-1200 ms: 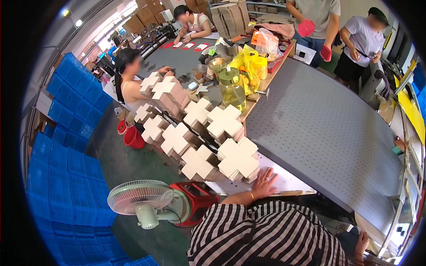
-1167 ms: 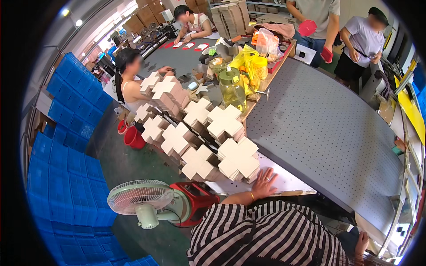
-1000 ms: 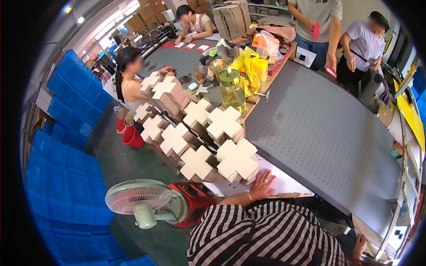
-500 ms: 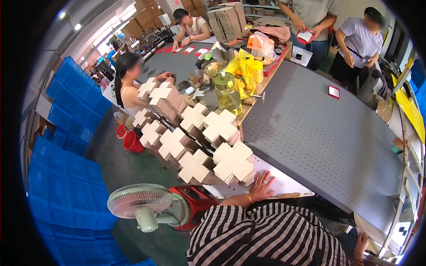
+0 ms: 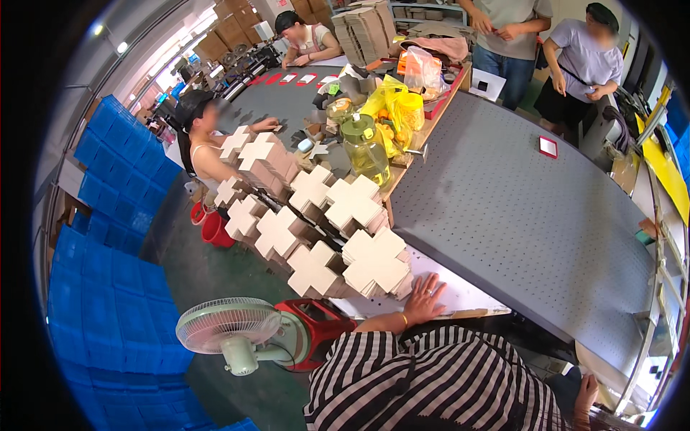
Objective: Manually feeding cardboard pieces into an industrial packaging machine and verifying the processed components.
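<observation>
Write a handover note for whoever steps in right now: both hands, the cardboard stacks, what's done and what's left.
Left hand: open, flat on the white sheet at the table edge, right beside the nearest cross-shaped cardboard stack. It holds nothing.
Right hand: low at the person's side, off the table; grip unclear.
Done: the other cross stacks stand in rows along the table's left edge.
Left: no piece is picked up yet. A small red card lies on the grey perforated table.
</observation>
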The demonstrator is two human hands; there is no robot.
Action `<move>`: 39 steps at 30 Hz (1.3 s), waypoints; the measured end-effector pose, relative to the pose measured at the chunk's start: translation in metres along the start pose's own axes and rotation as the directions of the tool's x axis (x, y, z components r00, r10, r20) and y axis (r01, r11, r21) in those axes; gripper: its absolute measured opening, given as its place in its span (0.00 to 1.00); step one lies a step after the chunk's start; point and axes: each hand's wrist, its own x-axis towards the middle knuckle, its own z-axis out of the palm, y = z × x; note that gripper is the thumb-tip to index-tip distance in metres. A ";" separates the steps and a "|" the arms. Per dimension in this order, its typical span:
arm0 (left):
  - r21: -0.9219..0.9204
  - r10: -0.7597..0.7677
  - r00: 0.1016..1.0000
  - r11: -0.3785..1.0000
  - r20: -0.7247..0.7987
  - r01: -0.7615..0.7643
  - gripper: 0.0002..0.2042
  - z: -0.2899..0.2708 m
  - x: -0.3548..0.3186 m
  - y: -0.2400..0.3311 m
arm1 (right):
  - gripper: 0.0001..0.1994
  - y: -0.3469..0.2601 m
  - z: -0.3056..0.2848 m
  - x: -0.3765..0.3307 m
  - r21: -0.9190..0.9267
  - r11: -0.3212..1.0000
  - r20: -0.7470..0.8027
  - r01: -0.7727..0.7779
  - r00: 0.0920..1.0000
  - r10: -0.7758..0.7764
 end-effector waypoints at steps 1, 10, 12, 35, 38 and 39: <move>0.002 -0.001 1.000 1.000 0.000 0.001 0.38 -0.001 0.001 0.001 | 0.15 0.000 0.000 0.000 -0.018 1.000 -0.010 -0.008 1.000 0.007; -0.004 -0.001 1.000 1.000 -0.009 0.001 0.37 -0.005 0.000 0.002 | 0.16 0.013 0.007 0.001 0.008 0.999 -0.047 0.054 0.997 -0.054; -0.019 0.003 1.000 1.000 -0.012 -0.004 0.37 -0.005 -0.001 0.005 | 0.16 0.015 0.007 0.001 0.013 0.998 -0.048 0.063 0.997 -0.062; -0.011 0.001 1.000 1.000 -0.029 -0.001 0.37 -0.006 -0.004 0.004 | 0.15 0.093 0.025 0.007 0.023 1.000 0.026 -0.017 1.000 0.016; 0.006 0.021 1.000 1.000 -0.019 -0.021 0.37 -0.006 -0.002 0.003 | 0.15 0.085 0.022 0.005 0.030 1.000 0.031 0.002 1.000 -0.003; -0.004 0.020 0.999 1.000 -0.031 -0.020 0.37 -0.005 -0.003 0.003 | 0.15 0.084 0.021 0.006 0.031 0.999 0.035 0.009 0.999 -0.010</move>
